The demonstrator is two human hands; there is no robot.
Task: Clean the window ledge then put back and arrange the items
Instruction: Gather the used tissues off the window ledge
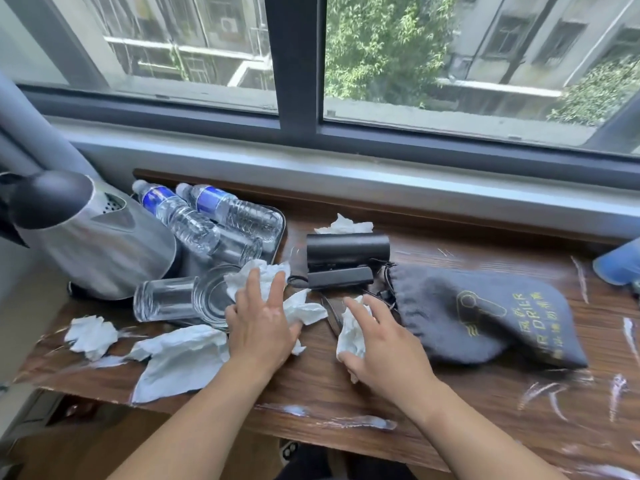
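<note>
- Nearest: shows ledge [381, 403] marked with white streaks [616, 389] along the front edge and right side. Looks far from clean, so probably early in the task.
- Presses left hand [261, 323] flat on crumpled tissue [304, 310], fingers spread and straight, gripping nothing. Probably raking scraps together or wiping.
- Grips tissue wad [351, 336] in right hand [377, 341], thumb and fingers curled round it. Could be the wiping rag or collected litter; cannot tell which.
- Leaves flat tissue sheet [180, 362] and small tissue ball [91, 336] loose on the left of the ledge, beside the left forearm. Litter yet to be cleared.
- Between the hands: thin dark tool [332, 317], too small to name.
- Just beyond the left fingers: glass [166, 299] tipped on its side, mouth touching the crumpled tissue. Risks rolling if nudged, so needs standing up before any wipe there.
- Right of centre: black hair dryer [346, 249] out of its grey pouch [485, 317], cord trailing between them. Needs bagging later, presumably.
- Left, further back: kettle [97, 244] beside tray [277, 220], with two water bottles [235, 209] lying across the tray, not upright. Needs arranging.
- Behind the dryer: another far tissue [343, 225], easily missed.
- Right edge: blue object [620, 265], cut off, unidentifiable.
- Farthest: window frame [298, 64], closed.
</note>
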